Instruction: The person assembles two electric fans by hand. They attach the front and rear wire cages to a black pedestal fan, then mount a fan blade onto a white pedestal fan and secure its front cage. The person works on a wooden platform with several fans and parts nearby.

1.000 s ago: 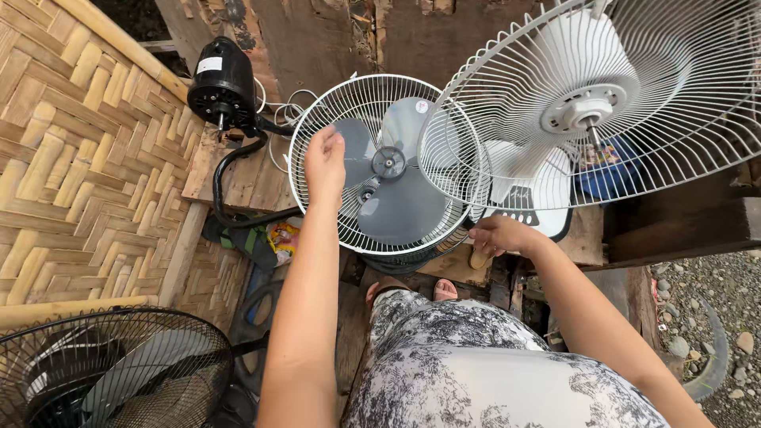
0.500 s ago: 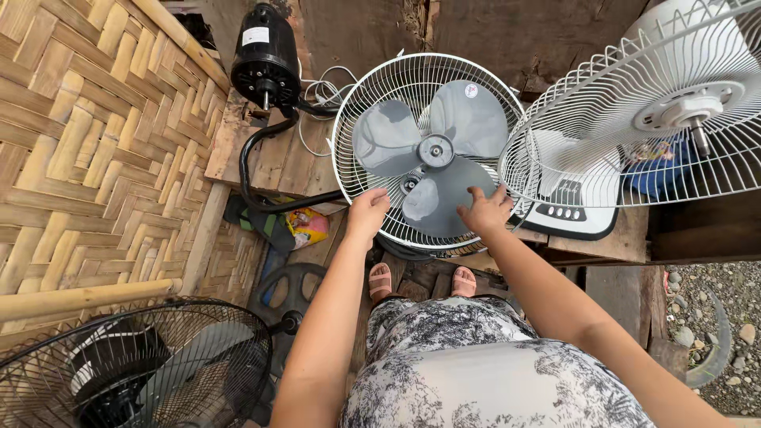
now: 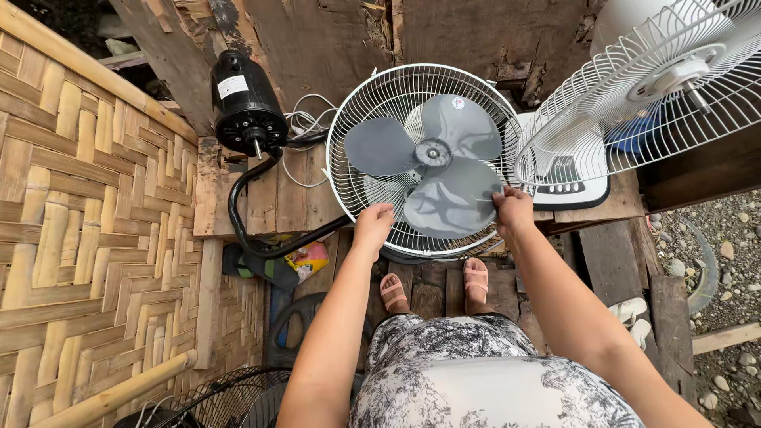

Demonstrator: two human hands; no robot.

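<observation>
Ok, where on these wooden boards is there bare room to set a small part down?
The bare planks between the black motor and the white fan guard, though the black curved tube and white wires edge them. Right of both hands it is crowded: the white fan base fills that board.

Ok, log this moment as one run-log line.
left hand: grips lower rim of white fan guard | right hand: grips guard's right rim | grey three-blade fan inside | black motor left of it
</observation>
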